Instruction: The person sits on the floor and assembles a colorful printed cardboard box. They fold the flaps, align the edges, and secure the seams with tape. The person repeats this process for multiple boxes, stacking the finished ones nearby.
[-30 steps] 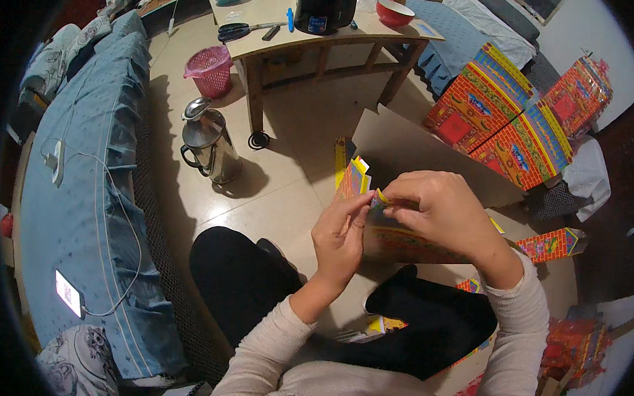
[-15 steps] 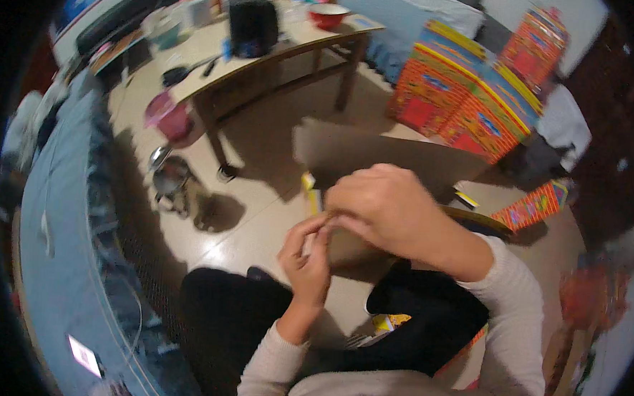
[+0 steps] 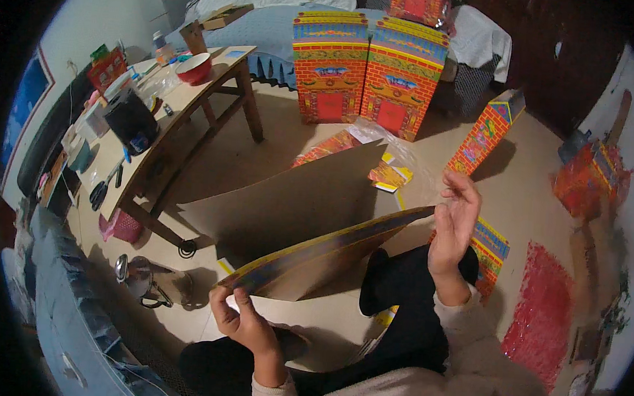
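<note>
"Grey cardboard, in two panels: where is it?"

"Near, mid-scene, with the left hand holding its near left corner in thumb and fingers."

"And the right hand?"

"Wide, at the right end; I can't quite tell whether it touches. Far left, a red bowl sits on a table."

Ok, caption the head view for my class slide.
Left hand and right hand at opposite ends of a cardboard panel, brick-patterned boxes standing beyond.

Table left, boxes behind the cardboard sheet
</note>
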{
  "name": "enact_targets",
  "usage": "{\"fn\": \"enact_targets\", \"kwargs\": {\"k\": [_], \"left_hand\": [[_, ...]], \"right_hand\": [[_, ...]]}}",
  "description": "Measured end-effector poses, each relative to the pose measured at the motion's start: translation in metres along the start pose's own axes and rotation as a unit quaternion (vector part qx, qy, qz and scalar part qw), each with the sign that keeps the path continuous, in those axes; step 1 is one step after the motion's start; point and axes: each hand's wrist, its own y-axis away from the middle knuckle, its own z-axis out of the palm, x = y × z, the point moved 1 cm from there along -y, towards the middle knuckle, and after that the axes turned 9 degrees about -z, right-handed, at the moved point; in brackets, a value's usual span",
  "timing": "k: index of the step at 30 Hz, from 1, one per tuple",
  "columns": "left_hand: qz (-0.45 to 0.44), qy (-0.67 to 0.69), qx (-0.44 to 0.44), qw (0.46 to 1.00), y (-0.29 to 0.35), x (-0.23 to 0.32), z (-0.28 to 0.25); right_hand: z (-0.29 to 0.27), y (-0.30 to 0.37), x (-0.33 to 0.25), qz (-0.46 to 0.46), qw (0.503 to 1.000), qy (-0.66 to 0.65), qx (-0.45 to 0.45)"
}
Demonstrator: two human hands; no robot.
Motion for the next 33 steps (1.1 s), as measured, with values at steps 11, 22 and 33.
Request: {"fn": "enact_targets", "kwargs": {"k": [11, 22, 33], "left_hand": [[0.365, -0.414, -0.108, 0.827, 0.025, 0.115, 0.099], [0.256, -0.434, -0.443, 0.742, 0.013, 0.135, 0.227], [0.251, -0.455, -0.422, 0.743, 0.014, 0.135, 0.23]], "right_hand": [[-0.008, 0.068, 0.058, 0.305, 0.936, -0.174, 0.002], [0.002, 0.065, 0.056, 0.321, 0.893, -0.314, 0.039], [0.005, 0.06, 0.036, 0.252, 0.954, -0.126, 0.099]]}}
